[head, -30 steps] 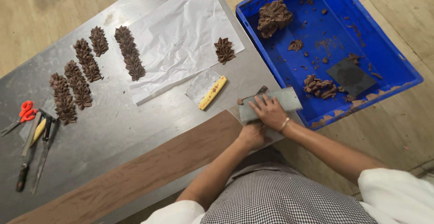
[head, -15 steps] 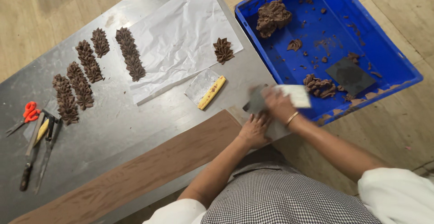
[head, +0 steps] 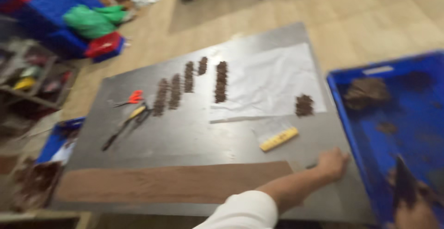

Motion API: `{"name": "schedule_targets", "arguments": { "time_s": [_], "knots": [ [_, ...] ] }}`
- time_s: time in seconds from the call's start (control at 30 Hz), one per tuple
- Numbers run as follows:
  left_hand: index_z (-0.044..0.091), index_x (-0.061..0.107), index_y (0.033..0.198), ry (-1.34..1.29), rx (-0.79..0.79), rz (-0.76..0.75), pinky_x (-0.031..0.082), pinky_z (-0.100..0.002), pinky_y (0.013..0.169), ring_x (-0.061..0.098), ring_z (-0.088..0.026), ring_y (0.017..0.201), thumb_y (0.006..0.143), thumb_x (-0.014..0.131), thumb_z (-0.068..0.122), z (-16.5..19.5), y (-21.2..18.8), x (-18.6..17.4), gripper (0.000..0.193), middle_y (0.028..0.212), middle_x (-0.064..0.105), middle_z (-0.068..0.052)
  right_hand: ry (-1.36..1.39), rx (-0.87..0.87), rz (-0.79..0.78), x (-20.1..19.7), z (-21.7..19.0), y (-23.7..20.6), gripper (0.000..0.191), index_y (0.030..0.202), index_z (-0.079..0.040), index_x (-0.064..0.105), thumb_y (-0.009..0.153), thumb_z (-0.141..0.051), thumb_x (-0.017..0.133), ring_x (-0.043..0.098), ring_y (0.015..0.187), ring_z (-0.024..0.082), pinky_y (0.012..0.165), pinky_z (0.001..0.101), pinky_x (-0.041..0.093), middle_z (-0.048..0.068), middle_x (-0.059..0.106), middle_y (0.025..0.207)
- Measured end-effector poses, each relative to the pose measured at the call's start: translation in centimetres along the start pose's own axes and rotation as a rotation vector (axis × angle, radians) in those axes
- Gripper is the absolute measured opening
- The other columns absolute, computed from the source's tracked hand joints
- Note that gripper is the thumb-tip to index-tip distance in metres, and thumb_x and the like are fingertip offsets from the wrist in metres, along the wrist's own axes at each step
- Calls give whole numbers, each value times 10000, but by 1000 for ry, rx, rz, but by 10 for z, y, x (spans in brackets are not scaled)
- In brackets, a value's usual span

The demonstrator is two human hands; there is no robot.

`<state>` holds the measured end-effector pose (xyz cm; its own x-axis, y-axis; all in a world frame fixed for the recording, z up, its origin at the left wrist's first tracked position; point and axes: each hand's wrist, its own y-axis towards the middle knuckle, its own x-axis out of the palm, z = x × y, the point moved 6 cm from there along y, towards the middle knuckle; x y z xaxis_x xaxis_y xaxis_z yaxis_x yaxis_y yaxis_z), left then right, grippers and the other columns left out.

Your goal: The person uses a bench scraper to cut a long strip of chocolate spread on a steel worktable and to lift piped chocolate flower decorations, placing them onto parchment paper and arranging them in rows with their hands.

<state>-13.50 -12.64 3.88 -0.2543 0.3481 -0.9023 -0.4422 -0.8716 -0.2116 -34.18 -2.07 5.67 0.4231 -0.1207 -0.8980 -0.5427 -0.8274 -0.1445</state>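
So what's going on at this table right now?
A person works at a grey metal table. Their left hand rests flat near the table's edge, beside a blue crate of brown clumps. The right hand is low inside the crate, too blurred to tell what it holds. Brown strips lie in rows near a white sheet, red-handled scissors and a yellow tool.

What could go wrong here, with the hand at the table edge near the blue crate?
The left hand rests flat at the edge of the table, right beside the blue crate; a sideways move might knock it. The yellow strip lies near that hand and could be swept off. The view is blurred, so the scissors and other tools are hard to judge.
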Motion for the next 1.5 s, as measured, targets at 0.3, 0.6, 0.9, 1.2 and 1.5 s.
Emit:
{"name": "schedule_targets", "arguments": {
  "time_s": [0.3, 0.6, 0.9, 1.2, 1.5],
  "knots": [
    [9, 711, 905, -595, -261, -98, 588, -416, 680, 764, -297, 736, 841, 781, 366, -69, 0, -13, 369, 801, 758, -186, 46, -119, -44, -27, 35, 33, 433, 1373, -146, 641, 966, -235, 521, 643, 1181, 402, 1034, 499, 493, 199, 694, 1271],
    [54, 521, 1160, -1942, -606, 356, 622, -396, 728, 691, -252, 871, 1040, 546, 41, -90, -71, 97, 124, 1024, 654, -115, -27, -737, -54, 69, -91, -105, 551, 1429, -74, 526, 881, -60, 460, 554, 1310, 335, 1064, 537, 454, 163, 581, 1428],
    [19, 438, 1119, -2016, -637, 392, 608, -380, 673, 717, -304, 752, 1038, 518, 42, -123, -79, 72, 116, 960, 635, -160, -213, -433, -87, 44, -44, 9, 384, 1395, -23, 586, 1087, -127, 382, 662, 1160, 353, 1010, 469, 531, 200, 665, 1341],
    [80, 569, 1009, -1952, -234, 582, 537, -326, 766, 629, -181, 836, 1047, 508, 127, -185, -92, -64, 86, 957, 605, -74, -360, -882, -104, 112, -146, -3, 310, 1183, -76, 669, 1075, -213, 413, 702, 943, 337, 824, 497, 555, 161, 703, 1065],
    [124, 716, 1353, -1036, -293, 498, 525, -363, 1053, 697, -234, 1227, 1023, 644, 164, -111, -88, 5, 340, 1319, 705, -149, -275, -531, -252, 24, -141, 99, 364, 1328, -227, 567, 986, -194, 445, 697, 1056, 273, 911, 437, 569, 35, 653, 1261]
  ]
}}
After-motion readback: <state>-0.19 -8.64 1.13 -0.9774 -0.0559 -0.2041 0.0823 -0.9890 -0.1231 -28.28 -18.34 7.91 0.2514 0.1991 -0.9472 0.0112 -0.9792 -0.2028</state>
